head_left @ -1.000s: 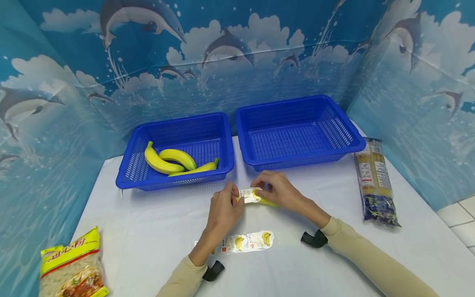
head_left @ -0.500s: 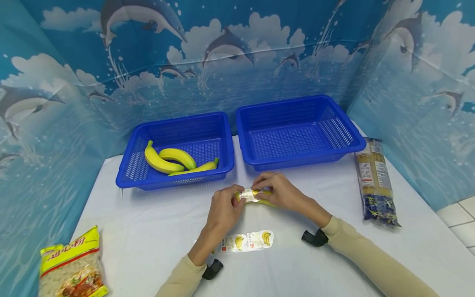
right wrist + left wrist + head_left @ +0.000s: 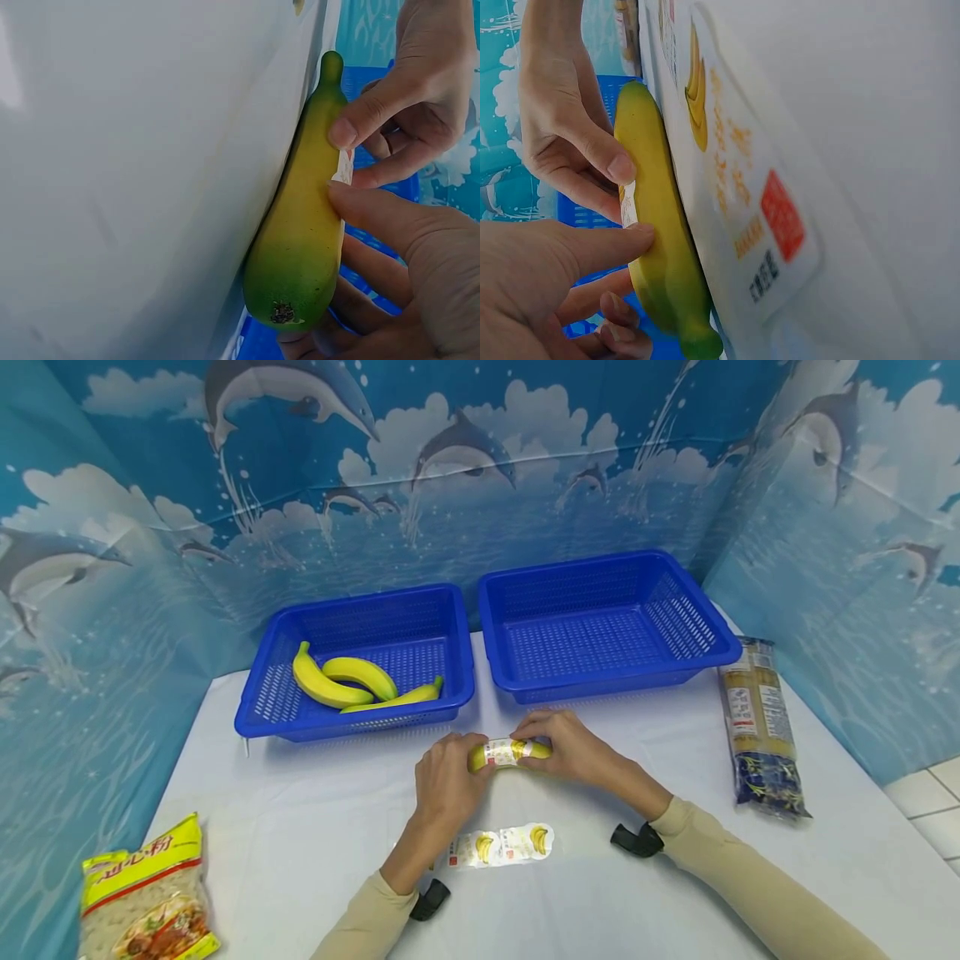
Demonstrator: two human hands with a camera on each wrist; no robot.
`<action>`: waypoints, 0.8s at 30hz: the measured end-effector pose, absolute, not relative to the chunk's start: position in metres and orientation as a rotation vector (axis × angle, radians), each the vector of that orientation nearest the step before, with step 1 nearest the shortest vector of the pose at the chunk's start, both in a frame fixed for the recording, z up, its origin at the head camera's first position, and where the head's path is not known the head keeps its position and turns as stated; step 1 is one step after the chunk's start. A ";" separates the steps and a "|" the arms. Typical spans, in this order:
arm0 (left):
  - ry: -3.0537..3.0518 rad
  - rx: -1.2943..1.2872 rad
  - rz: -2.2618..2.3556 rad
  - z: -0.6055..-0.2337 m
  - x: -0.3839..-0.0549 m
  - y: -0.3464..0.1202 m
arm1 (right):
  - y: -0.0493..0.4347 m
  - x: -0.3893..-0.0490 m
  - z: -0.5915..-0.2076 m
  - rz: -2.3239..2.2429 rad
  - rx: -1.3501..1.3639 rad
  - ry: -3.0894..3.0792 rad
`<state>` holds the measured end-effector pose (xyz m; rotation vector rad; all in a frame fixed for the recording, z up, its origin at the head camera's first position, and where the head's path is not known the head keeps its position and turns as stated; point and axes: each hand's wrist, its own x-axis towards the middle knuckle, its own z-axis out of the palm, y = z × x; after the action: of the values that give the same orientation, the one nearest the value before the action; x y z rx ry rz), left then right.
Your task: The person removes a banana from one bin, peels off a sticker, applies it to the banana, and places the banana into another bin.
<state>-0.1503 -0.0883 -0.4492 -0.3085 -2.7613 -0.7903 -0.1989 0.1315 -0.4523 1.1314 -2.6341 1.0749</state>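
Note:
A yellow banana with greenish ends lies crosswise close to the white tabletop, in front of the baskets. Across its middle is a white label printed with bananas. My left hand grips the banana's left end, its thumb pressing beside the label. At the other end my right hand holds the fruit between thumb and fingers, fingertips right at the label's edge. In the right wrist view both thumbs lie on the banana's near side, by a white label edge. A strip of similar labels lies nearer me, partly under the left forearm.
Behind the hands stand two blue baskets. Several bananas lie in the left basket; the right basket stands beside it. A packaged food bag lies front left, a long noodle pack at right. A dolphin-print curtain encloses the table.
The label has gone from being held spread over the banana to lying flatter against it. My left fingers have shifted slightly, baring more of the banana's left end.

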 end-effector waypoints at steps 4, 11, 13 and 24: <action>-2.769 -0.297 -0.748 -0.447 -0.150 -0.088 | 0.132 -0.198 -0.452 1.082 1.111 -2.656; -2.811 -0.283 -0.689 -0.447 -0.151 -0.088 | 0.134 -0.198 -0.450 1.102 1.096 -2.733; -2.816 -0.293 -0.672 -0.447 -0.152 -0.089 | 0.135 -0.198 -0.450 1.099 1.110 -2.750; -2.837 -0.304 -0.773 -0.444 -0.150 -0.093 | 0.144 -0.201 -0.447 1.266 1.171 -2.831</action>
<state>-0.1498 -0.0925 -0.4440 -0.3041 -2.8365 -0.7727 -0.2006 0.1444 -0.4469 1.1710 -2.8305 1.2661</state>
